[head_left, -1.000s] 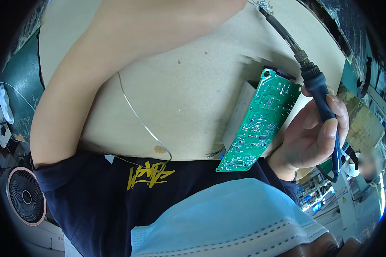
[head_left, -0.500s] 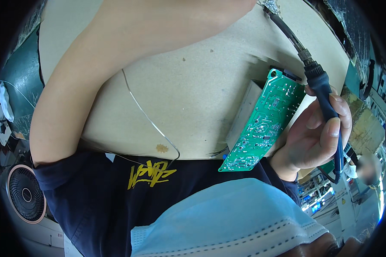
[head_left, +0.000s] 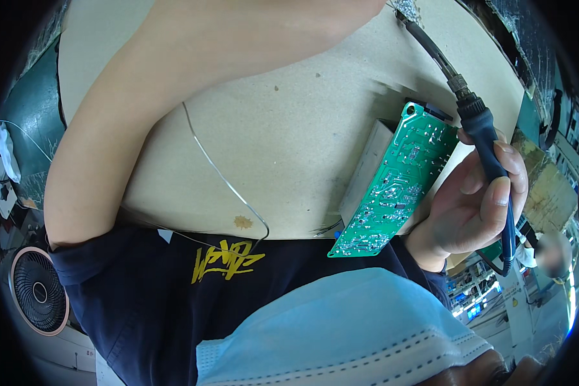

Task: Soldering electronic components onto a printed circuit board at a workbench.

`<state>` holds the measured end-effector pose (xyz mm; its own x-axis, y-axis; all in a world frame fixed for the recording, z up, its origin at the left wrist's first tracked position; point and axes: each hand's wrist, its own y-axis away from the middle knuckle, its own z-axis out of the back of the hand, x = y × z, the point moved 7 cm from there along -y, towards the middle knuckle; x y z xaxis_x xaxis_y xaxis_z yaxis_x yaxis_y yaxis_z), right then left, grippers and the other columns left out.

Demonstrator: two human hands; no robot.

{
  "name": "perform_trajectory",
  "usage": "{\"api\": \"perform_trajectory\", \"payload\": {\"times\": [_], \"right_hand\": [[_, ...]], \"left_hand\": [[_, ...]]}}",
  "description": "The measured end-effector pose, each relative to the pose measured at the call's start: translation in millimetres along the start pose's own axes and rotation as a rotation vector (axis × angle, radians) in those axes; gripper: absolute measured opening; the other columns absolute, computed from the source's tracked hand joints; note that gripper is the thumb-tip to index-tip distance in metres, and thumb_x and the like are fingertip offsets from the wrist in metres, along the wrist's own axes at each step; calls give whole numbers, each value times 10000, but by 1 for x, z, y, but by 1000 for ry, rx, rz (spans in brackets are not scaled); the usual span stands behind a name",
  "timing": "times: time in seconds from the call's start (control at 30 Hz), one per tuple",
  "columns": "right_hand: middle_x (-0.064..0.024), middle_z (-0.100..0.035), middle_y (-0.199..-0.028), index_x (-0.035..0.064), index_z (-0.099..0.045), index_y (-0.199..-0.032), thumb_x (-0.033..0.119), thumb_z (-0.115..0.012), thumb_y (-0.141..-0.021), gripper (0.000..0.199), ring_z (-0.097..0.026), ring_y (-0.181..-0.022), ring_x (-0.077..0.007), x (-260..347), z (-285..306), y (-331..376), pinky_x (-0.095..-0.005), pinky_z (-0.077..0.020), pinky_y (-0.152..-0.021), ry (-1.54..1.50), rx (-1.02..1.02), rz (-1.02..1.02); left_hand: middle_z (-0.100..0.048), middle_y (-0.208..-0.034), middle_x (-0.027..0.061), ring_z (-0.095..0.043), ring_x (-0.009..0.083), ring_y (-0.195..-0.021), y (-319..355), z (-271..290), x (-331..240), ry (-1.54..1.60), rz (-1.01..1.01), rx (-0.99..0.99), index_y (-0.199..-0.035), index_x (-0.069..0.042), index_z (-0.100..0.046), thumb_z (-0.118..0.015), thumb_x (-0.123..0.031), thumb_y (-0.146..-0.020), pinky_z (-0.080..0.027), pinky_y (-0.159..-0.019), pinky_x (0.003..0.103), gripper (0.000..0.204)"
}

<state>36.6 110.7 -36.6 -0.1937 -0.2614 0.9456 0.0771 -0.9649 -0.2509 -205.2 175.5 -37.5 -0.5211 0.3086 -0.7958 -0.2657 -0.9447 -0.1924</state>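
Observation:
My right hand (head_left: 479,199) is closed round the dark blue handle of a soldering iron (head_left: 482,125), which points up and to the left. Its tip rests by a silvery clump of solder (head_left: 406,9) at the top edge. My left hand (head_left: 341,22) reaches in from the left to that tip, its fingers cut off by the frame. A short thin wire end shows between hand and tip. A green circuit board (head_left: 399,186) stands tilted beside my right wrist, solder side facing me, with a grey block behind it. Solder wire (head_left: 228,183) curves out from under my left forearm.
A pale brown sheet (head_left: 251,141) with small stains covers the work surface. A round fan (head_left: 40,291) stands at the lower left, and a green mat (head_left: 35,151) lies at the left. At the right, another person (head_left: 552,254) is visible among equipment.

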Motion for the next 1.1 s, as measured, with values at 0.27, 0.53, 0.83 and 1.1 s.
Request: {"api": "perform_trajectory", "payload": {"times": [0.27,0.53,0.83,1.1], "right_hand": [[-191,-645,-884,-71,-616,-1178,339,-582,-1004,446,-639,-815,-342,0,10,3,-502,-558,-796,-73,-32,38],[-245,-667,-1036,-44,-610,-1188,368,-494,-1033,455,-652,-867,-397,3,31,10,-486,-565,-738,-265,-87,80],[-48,-391,-588,-28,-684,-1137,350,-370,-1041,501,-459,-612,-208,32,62,28,-396,-416,-741,-292,-52,377],[-85,-598,-713,-26,-659,-1106,334,-415,-1044,439,-447,-574,-212,33,81,59,-443,-325,-687,-208,2,577]], "left_hand": [[-394,-529,-48,-344,40,-470,5,-5,9,-20,-133,-85,-825,-29,-623,-670,6,-863,-225,-470,259,70],[-425,-583,-61,-332,19,-514,5,0,14,340,-98,-100,-859,-34,-604,-659,-13,-900,-234,-487,243,72],[-622,-863,2,-590,137,-730,57,-37,-72,49,-426,389,-1011,-77,-662,-767,-194,-872,-454,-608,288,210],[-506,-766,12,-596,198,-703,103,-84,-107,-139,-546,596,-907,-126,-608,-819,-343,-712,-478,-575,344,360]]}}
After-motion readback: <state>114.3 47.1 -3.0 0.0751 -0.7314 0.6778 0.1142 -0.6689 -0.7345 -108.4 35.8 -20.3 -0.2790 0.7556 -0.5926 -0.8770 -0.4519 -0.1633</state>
